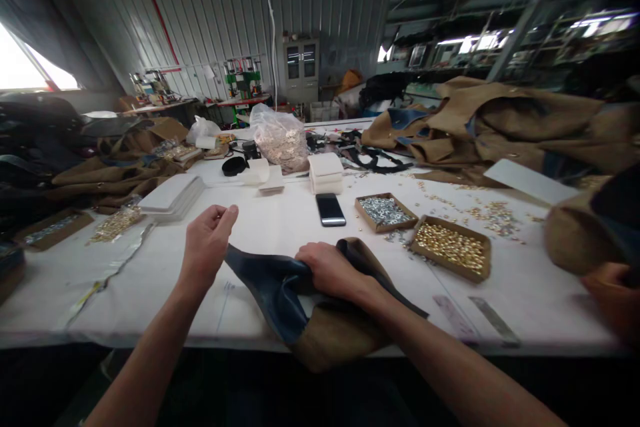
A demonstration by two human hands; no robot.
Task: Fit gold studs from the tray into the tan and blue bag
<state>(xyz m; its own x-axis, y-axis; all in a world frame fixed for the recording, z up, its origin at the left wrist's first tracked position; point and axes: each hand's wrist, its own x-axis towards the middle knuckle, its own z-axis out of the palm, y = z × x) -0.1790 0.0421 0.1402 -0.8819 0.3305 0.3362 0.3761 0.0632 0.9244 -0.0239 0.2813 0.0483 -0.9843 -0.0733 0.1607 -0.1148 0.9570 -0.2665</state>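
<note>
A floppy leather piece (280, 290), dark blue on one face and brown suede on the other, lies bunched at the table's front edge. My right hand (333, 269) is closed on a fold of it. To the left, my left hand (206, 240) is raised with curled fingers and the thumb pressed against them. Whatever it may pinch is too small or hidden. The leather's pointed corner reaches up to the lower edge of that hand; I cannot tell if they touch. Nearby are a box of silver metal fasteners (384, 209) and a box of gold ones (451, 245).
A phone (331, 209) lies ahead on the white table (200, 313). Behind it are a white pad stack (325, 173) and a bag of small parts (281, 140). Loose fasteners (495, 217) and metal strips (493, 320) lie rightward. Another person's hand (613, 293) is at far right.
</note>
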